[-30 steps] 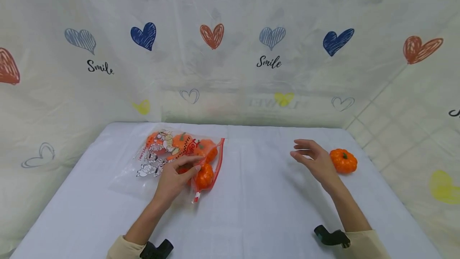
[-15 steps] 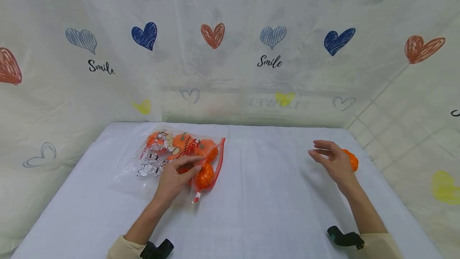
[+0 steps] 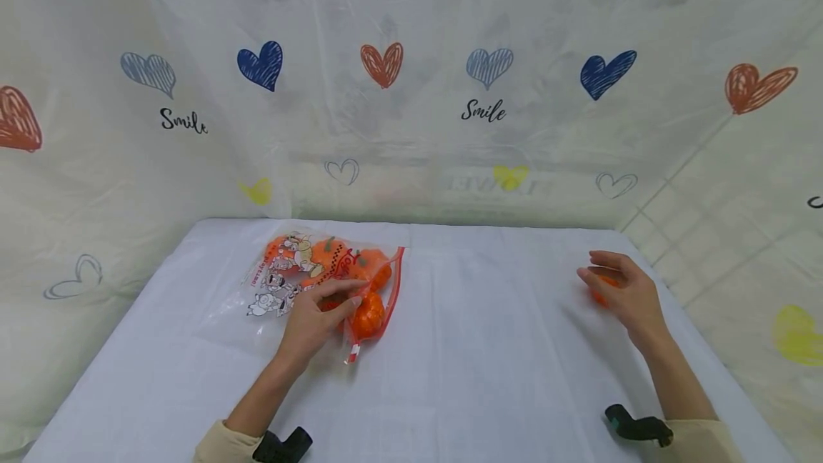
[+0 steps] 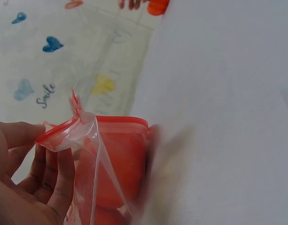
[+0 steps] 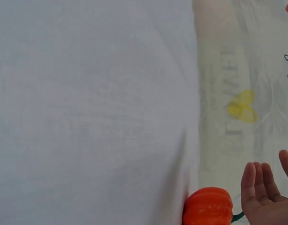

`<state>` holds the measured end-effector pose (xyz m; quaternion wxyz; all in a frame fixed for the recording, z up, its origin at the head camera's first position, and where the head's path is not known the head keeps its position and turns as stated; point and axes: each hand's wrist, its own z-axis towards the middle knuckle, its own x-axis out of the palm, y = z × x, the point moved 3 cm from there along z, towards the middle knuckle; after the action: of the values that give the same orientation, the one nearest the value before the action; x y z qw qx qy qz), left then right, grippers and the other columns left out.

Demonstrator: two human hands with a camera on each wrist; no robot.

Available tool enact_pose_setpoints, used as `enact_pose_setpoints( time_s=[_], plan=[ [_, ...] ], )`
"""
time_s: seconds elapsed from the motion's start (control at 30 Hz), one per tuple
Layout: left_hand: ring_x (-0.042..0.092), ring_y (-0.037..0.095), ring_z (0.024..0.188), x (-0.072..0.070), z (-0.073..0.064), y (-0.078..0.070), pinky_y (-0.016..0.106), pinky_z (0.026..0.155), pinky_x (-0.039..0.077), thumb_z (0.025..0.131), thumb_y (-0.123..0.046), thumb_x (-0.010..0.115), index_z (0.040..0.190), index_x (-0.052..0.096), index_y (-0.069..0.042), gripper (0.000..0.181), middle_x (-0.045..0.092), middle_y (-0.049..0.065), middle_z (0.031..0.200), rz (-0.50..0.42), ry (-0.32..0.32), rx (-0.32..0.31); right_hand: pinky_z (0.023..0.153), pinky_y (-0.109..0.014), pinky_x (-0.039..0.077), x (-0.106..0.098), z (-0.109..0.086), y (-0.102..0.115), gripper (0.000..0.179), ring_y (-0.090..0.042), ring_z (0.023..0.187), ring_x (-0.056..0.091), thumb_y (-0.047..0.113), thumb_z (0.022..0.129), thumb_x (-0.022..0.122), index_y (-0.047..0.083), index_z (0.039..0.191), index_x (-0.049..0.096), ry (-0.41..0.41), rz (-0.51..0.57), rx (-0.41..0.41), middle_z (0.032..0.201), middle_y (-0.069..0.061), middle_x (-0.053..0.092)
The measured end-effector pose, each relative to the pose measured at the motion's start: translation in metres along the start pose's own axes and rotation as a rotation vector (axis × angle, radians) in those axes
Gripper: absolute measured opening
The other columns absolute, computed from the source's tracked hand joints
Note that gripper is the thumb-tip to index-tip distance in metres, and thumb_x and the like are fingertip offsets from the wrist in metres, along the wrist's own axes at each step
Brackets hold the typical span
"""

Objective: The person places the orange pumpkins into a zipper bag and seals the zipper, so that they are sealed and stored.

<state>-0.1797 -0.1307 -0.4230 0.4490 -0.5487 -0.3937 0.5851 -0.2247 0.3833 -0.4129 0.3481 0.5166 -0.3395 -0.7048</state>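
My left hand [image 3: 315,316] pinches the red zip edge of a clear printed zip bag [image 3: 263,309] lying on the left of the table. Inside it are several orange toy pumpkins [image 3: 368,316]. The left wrist view shows the bag's red rim [image 4: 123,120] lifted between thumb and finger, its mouth parted. On the right, my right hand [image 3: 633,299] hovers over a loose orange pumpkin [image 3: 601,299], which it partly hides in the head view. In the right wrist view this pumpkin [image 5: 208,206], with its green stem, sits below relaxed fingers [image 5: 248,180], apart from them.
A white cloth [image 3: 476,349] covers the table. Behind it hangs a pale curtain [image 3: 424,127] printed with hearts and "Smile". Dark cameras are strapped at both wrists, the right one [image 3: 636,426] near the sleeve.
My right hand has moved rightward, from left of the loose pumpkin to over it, covering most of it. My left hand and the bag have stayed in place.
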Motion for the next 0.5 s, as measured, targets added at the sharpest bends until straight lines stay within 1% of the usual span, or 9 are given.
enact_pose_setpoints(
  time_s=[0.13, 0.23, 0.37, 0.5],
  plan=[
    [0.060, 0.022, 0.123, 0.001, 0.000, 0.001, 0.014, 0.091, 0.054, 0.098, -0.023, 0.074, 0.125, 0.076, -0.024, 0.028, 0.071, 0.002, 0.130, -0.008, 0.003, -0.005, 0.084, 0.000, 0.044, -0.009, -0.002, -0.007, 0.039, 0.016, 0.102, 0.061, 0.023, 0.097, 0.075, 0.023, 0.135, 0.063, -0.006, 0.001, -0.004, 0.112, 0.031, 0.064],
    [0.060, 0.023, 0.122, 0.001, 0.000, 0.001, 0.014, 0.091, 0.054, 0.097, -0.021, 0.074, 0.125, 0.077, -0.024, 0.027, 0.071, 0.003, 0.130, -0.015, 0.009, 0.002, 0.083, -0.001, 0.044, -0.017, -0.005, -0.013, 0.040, 0.015, 0.100, 0.061, 0.022, 0.097, 0.075, 0.024, 0.135, 0.064, -0.015, -0.003, 0.000, 0.109, 0.032, 0.066],
    [0.061, 0.023, 0.121, 0.001, 0.001, 0.000, 0.014, 0.093, 0.053, 0.098, -0.021, 0.073, 0.124, 0.077, -0.023, 0.027, 0.072, 0.004, 0.129, -0.013, 0.014, 0.026, 0.080, 0.000, 0.044, -0.028, -0.007, -0.020, 0.038, 0.017, 0.099, 0.058, 0.022, 0.096, 0.076, 0.028, 0.131, 0.065, -0.044, -0.003, 0.031, 0.107, 0.034, 0.064],
    [0.061, 0.023, 0.121, 0.001, 0.000, 0.000, 0.014, 0.092, 0.053, 0.098, -0.020, 0.074, 0.124, 0.077, -0.023, 0.027, 0.072, 0.003, 0.129, -0.007, 0.008, 0.022, 0.076, 0.000, 0.046, -0.035, -0.008, -0.025, 0.036, 0.017, 0.099, 0.056, 0.026, 0.095, 0.078, 0.030, 0.128, 0.065, -0.079, -0.011, 0.076, 0.109, 0.033, 0.063]
  ],
)
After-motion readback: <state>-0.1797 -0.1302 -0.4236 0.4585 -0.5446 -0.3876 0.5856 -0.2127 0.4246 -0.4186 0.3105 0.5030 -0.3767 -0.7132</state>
